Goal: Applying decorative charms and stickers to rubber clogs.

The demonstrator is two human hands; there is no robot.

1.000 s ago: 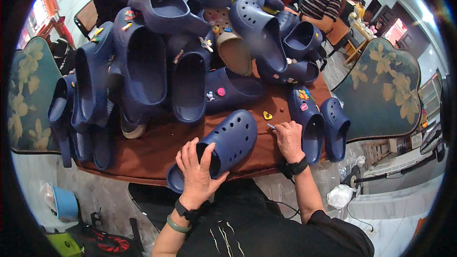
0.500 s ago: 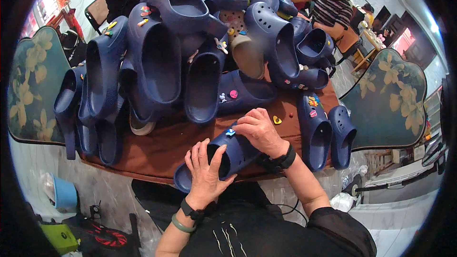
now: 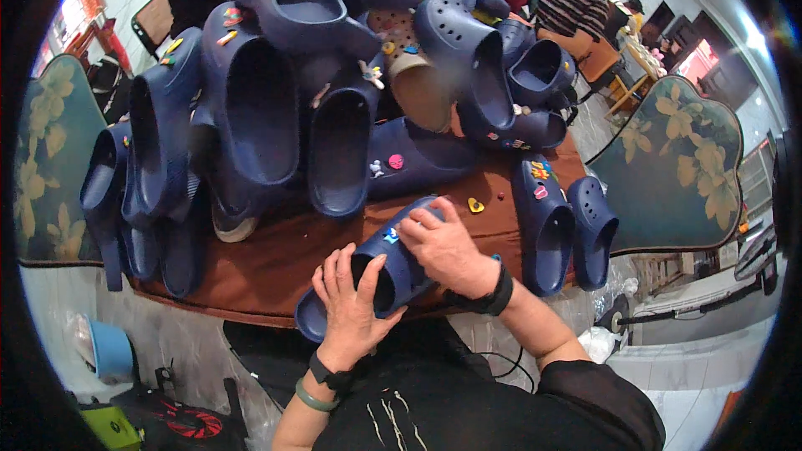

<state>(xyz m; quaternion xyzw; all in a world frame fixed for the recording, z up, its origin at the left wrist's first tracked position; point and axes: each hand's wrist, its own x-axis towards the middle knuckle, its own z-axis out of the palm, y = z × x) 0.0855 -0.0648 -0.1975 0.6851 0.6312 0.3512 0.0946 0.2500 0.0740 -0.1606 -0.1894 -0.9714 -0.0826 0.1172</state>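
A navy clog (image 3: 405,277) lies tilted at the table's near edge, its heel toward my lower left. My left hand (image 3: 354,294) grips it at the foot opening, fingers over the rim and thumb apart. A small blue and white shoe charm (image 3: 391,235) sits on the clog's upper. Right beside this charm, my right hand (image 3: 447,249) presses curled fingers onto the upper; its thumb is hidden. Beyond the toe lie a yellow charm (image 3: 475,205) and a small dark red bead-like piece (image 3: 501,196).
A high pile of navy clogs (image 3: 263,108), many with charms, covers the far and left side of the brown-covered table (image 3: 276,284). Two clogs (image 3: 549,238) stand at the right. Floral chair backs (image 3: 677,167) flank the table. Two people (image 3: 568,0) work across it.
My right hand has slid off the blue and white charm to just beside it, fingers now more curled. The view has shifted slightly; the left hand keeps its hold.
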